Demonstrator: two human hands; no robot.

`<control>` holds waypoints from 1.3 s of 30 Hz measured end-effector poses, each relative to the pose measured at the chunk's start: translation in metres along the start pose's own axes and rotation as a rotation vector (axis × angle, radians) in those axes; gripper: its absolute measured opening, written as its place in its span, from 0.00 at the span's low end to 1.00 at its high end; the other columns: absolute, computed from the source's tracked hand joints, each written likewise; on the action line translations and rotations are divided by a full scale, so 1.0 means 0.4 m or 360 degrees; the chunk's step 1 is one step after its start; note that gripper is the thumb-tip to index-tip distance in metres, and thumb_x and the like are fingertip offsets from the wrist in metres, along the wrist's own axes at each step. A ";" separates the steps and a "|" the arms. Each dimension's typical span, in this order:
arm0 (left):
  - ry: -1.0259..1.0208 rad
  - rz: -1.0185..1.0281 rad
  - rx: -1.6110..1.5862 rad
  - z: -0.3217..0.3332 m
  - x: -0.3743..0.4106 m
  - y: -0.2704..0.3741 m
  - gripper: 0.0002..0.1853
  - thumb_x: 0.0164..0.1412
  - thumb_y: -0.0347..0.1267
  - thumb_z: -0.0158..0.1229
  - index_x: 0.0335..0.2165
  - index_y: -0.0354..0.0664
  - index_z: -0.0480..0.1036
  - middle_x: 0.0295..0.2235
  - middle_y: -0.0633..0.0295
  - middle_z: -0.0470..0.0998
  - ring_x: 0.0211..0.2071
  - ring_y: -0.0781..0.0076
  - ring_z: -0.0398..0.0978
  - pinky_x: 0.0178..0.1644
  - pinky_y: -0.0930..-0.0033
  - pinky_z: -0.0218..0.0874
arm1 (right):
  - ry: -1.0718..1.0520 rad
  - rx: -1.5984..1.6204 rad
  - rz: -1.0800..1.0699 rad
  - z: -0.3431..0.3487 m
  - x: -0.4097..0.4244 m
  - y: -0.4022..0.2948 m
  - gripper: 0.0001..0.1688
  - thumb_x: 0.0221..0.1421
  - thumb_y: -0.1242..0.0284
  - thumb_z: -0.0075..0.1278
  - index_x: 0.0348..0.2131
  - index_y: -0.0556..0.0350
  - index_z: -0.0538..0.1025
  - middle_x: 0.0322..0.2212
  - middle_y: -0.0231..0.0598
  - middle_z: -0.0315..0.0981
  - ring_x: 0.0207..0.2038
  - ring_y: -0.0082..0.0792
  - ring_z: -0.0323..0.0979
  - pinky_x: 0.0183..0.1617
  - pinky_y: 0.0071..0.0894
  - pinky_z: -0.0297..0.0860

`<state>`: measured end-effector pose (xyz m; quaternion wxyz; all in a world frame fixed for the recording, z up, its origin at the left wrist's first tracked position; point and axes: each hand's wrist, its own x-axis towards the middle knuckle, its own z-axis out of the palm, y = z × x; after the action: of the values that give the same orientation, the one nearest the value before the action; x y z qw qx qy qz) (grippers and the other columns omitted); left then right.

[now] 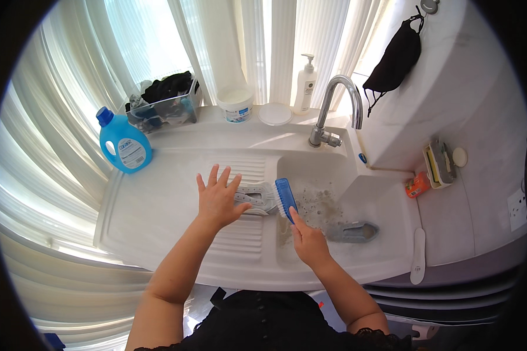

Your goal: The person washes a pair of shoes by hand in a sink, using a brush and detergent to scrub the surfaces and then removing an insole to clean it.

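My right hand (309,241) grips a blue scrubbing brush (284,193) with white bristles. The bristles face left, at the toe end of a grey shoe (268,199) that lies on the ribbed washboard (241,239) beside the basin. My left hand (219,199) is spread over the other end of this shoe, fingers apart and palm down; whether it presses on the shoe cannot be told. A second grey shoe (355,232) lies in murky, foamy water in the white basin (404,237).
Blue detergent bottle (134,151) at left; clear bin of clothes (171,107), white tub (236,105), round lid (276,114), pump bottle (305,87) and chrome faucet (325,109) along the back. Orange bottle (417,185), sponge holder (439,166) and white brush-like tool (418,256) at right.
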<state>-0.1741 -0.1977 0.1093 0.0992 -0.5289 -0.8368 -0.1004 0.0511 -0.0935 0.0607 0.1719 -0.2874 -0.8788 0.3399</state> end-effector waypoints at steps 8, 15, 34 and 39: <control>-0.0161 -0.0103 -0.0375 0.054 -0.131 -0.040 0.30 0.42 0.43 0.67 0.42 0.38 0.70 0.32 0.57 0.69 0.30 0.59 0.72 0.31 0.60 0.65 | -0.0251 -0.0491 0.0219 0.101 0.159 0.037 0.29 0.58 0.71 0.36 0.60 0.44 0.57 0.21 0.54 0.72 0.24 0.55 0.72 0.30 0.48 0.69; 0.0071 -0.0145 -0.0385 0.072 -0.182 0.034 0.22 0.41 0.40 0.67 0.36 0.39 0.74 0.27 0.58 0.68 0.26 0.60 0.71 0.25 0.63 0.61 | -0.0511 -0.0648 -0.0259 0.082 0.143 0.010 0.29 0.59 0.67 0.40 0.59 0.42 0.58 0.20 0.53 0.72 0.23 0.54 0.71 0.29 0.49 0.67; 0.0065 -0.0260 -0.0438 0.085 -0.173 0.052 0.20 0.42 0.36 0.64 0.35 0.37 0.73 0.31 0.56 0.68 0.34 0.57 0.69 0.32 0.60 0.64 | -0.0584 -0.0483 -0.0192 0.021 0.172 0.127 0.31 0.58 0.69 0.38 0.60 0.35 0.55 0.25 0.53 0.73 0.25 0.56 0.71 0.32 0.50 0.67; -0.0010 -0.0340 -0.0497 0.081 -0.170 0.057 0.20 0.42 0.36 0.64 0.35 0.38 0.73 0.32 0.56 0.68 0.35 0.57 0.69 0.32 0.59 0.64 | -0.0687 -0.0293 -0.0520 0.050 0.108 0.053 0.31 0.58 0.70 0.38 0.61 0.34 0.55 0.25 0.53 0.73 0.24 0.56 0.71 0.32 0.50 0.67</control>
<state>-0.1267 -0.2382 0.0610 0.0021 -0.4463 -0.8629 -0.2373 0.0159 -0.0639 0.0365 0.0065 -0.0774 -0.9570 0.2796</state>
